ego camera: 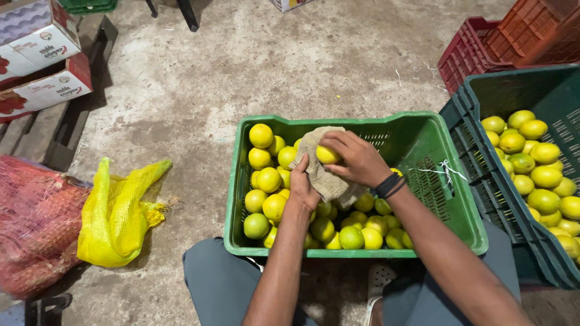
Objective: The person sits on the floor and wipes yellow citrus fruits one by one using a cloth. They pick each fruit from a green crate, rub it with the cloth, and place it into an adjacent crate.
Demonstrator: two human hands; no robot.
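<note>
Above the middle of the green crate (423,130), your right hand (356,160) is closing its fingers around a yellow-green citrus fruit (327,155), pressing it against the beige cloth (320,172) that your left hand (302,187) is gripping from below. The fruit is lying left of your right palm. The cloth and fingers are hiding most of the fruit.

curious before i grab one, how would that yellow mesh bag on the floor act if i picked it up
The yellow mesh bag looks floppy: it lies crumpled and folded on the concrete floor. It is probably light, since it sags flat with nothing visibly filling it. Its open netting might snag on fingers.
</note>
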